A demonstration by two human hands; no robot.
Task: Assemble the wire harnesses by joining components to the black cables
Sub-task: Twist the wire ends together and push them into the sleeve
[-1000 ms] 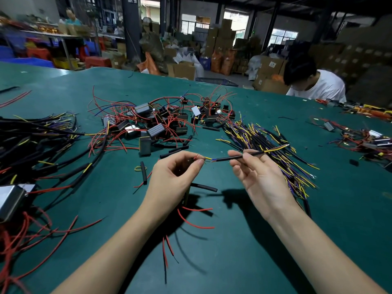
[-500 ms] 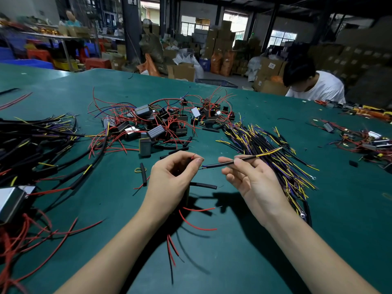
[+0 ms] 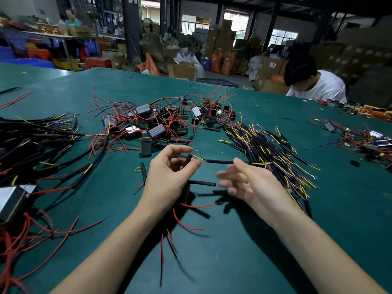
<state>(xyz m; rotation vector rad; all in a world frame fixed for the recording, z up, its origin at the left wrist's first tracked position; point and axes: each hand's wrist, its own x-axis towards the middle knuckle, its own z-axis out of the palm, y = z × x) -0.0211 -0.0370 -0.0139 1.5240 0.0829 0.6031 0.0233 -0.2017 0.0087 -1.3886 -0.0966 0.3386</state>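
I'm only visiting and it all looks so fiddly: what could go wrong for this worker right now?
1. The right hand is open, its fingers blurred, and seems off the black cable. Only the left hand pinches the yellow wire end, so the cable could sag or slip out.
2. Loose red wires lie under both wrists and might snag.
3. The cable pile sits just behind the cable; its far end could tangle there.

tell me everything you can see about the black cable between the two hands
The black cable is a thin, matte black sleeved lead held roughly level above the green table. Yellow and purple wires stick out of its left end, which the left hand pinches together with a short black tube. Its right end passes behind the right hand, whose blurred fingers are spread and loose; whether they touch it is unclear.
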